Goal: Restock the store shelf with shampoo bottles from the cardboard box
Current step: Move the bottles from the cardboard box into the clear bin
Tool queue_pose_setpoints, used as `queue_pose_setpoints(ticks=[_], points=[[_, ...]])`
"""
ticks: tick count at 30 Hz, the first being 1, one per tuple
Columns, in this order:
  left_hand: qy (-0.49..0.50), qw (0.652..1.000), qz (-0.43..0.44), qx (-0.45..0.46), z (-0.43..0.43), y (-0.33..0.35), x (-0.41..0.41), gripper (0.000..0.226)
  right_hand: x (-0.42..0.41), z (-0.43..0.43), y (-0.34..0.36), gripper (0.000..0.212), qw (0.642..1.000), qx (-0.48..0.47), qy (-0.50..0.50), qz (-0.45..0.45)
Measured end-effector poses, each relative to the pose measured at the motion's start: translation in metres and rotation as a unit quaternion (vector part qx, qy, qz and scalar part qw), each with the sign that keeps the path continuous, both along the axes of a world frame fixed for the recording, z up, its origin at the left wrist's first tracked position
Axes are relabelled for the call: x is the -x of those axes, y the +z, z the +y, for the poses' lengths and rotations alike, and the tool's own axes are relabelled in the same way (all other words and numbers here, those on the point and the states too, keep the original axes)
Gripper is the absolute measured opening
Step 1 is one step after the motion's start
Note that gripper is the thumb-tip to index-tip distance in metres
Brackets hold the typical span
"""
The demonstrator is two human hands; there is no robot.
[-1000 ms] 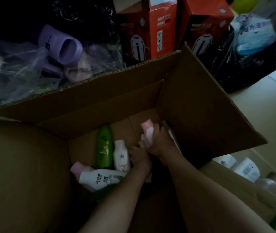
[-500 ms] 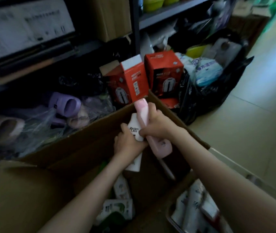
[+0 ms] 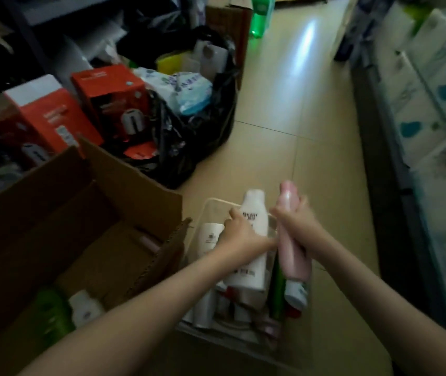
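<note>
My left hand (image 3: 239, 234) grips a white shampoo bottle (image 3: 254, 213) around its middle. My right hand (image 3: 296, 223) grips a pink shampoo bottle (image 3: 293, 256), cap pointing away from me. Both bottles hang over a clear plastic bin (image 3: 217, 202) on the floor, which holds several more bottles. The open cardboard box (image 3: 124, 196) stands to the left; a green bottle (image 3: 52, 313) and a small white bottle (image 3: 85, 308) lie in its bottom.
Red product boxes (image 3: 53, 118) and a full black plastic bag (image 3: 205, 123) crowd the floor behind the box. Shelves with white packaged goods (image 3: 433, 104) line the right side. A tiled aisle (image 3: 292, 118) runs ahead between them.
Both hands lifted the white and pink bottles out of the cardboard box and carried them right, over the clear bin. My view swung right toward the aisle.
</note>
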State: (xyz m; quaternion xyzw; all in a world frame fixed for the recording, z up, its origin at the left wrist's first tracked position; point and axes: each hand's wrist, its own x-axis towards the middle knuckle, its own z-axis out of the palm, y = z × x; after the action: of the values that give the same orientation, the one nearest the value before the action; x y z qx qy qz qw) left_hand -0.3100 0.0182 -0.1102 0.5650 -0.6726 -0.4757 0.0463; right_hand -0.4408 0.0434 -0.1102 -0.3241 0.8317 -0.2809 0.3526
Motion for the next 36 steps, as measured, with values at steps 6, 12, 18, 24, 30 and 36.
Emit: queue_pose_setpoints(ticks=[6, 12, 18, 24, 30, 36], points=[[-0.087, 0.985, -0.137, 0.051, 0.014, -0.057, 0.007, 0.106, 0.002, 0.041, -0.062, 0.090, 0.996, -0.074, -0.007, 0.039], [-0.086, 0.988, -0.130, 0.020, 0.008, -0.058, 0.003, 0.101, -0.004, 0.026, -0.067, 0.055, 0.990, -0.102, 0.046, 0.087], [-0.181, 0.951, -0.109, 0.226, -0.009, 0.007, -0.028, 0.080, -0.020, -0.002, -0.025, 0.080, 0.952, -0.051, 0.159, 0.257], [0.023, 0.922, 0.099, 0.373, -0.049, 0.058, -0.121, 0.059, -0.096, -0.087, 0.069, 0.071, 0.892, 0.258, 0.194, 0.316], [0.137, 0.946, -0.187, 0.227, -0.074, -0.057, -0.228, 0.092, -0.250, -0.142, 0.084, 0.058, 0.732, 0.393, 0.393, 0.394], [0.168, 0.941, -0.293, 0.016, -0.047, -0.142, -0.278, 0.107, -0.330, -0.166, -0.003, 0.046, 0.579, 0.267, 0.646, 0.420]])
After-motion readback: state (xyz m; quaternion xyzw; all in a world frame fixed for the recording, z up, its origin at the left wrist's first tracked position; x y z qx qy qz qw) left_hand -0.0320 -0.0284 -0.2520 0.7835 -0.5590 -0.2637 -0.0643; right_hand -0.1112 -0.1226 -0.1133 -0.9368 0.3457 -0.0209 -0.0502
